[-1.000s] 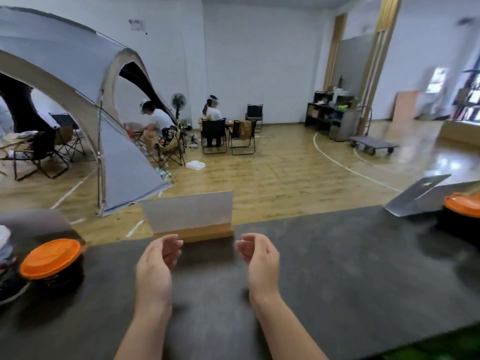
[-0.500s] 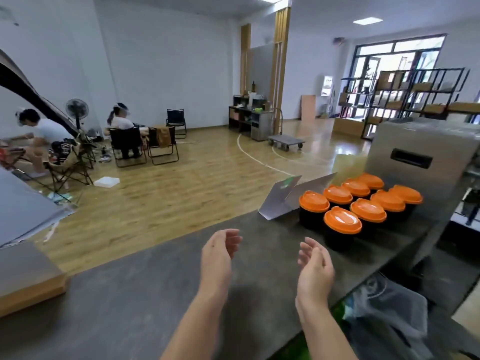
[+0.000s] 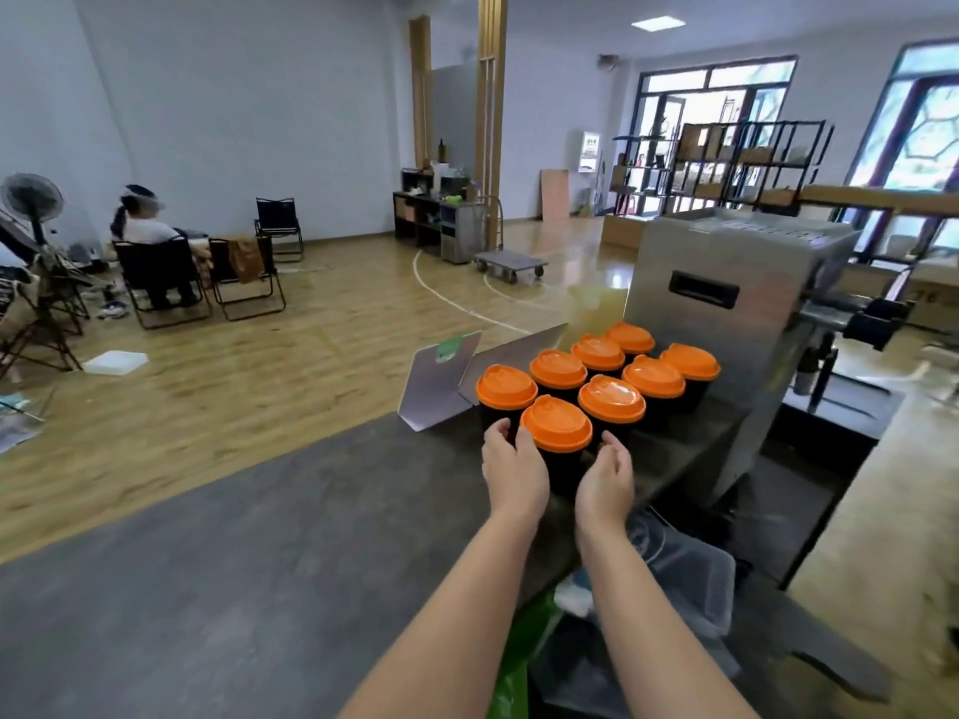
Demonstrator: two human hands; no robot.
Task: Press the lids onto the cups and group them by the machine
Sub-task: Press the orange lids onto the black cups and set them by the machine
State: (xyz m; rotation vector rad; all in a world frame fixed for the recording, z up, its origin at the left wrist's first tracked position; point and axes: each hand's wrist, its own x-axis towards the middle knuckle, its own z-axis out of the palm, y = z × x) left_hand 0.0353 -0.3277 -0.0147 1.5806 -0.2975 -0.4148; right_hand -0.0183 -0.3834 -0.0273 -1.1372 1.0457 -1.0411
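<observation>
Since the earlier frame, both hands have been brought forward across the counter to the group of cups, and the view has been turned further to the right, so that the machine is now seen in full.

The left hand point(image 3: 515, 465) and the right hand point(image 3: 605, 472) are placed on the two sides of the nearest black cup with a round orange plastic lid point(image 3: 556, 424). The fingers of both hands are curved around the dark wall of this cup. The left fingers are seen at the cup's left side, just beside the next cup; the right fingers are curled at its right side. It cannot be told for sure whether the cup is gripped firmly or only touched. The cup stands upright on the dark grey counter point(image 3: 270, 537), and its lid is seated on it.

Seven more black cups with orange lids point(image 3: 597, 373) are grouped behind and beside it, in two rows close together. The rows run toward the big stainless-steel machine point(image 3: 726, 313), which stands at the right end of the counter, and the farthest cups are just beside its front wall.

To the left of the cups, a folded grey card stand point(image 3: 438, 381) is set upright at the counter edge. Below the right forearm, a clear plastic bag point(image 3: 690, 568) and something green are partly seen. Far behind, on the wooden floor, a seated person point(image 3: 145, 225) and black folding chairs point(image 3: 244, 275) are visible.
</observation>
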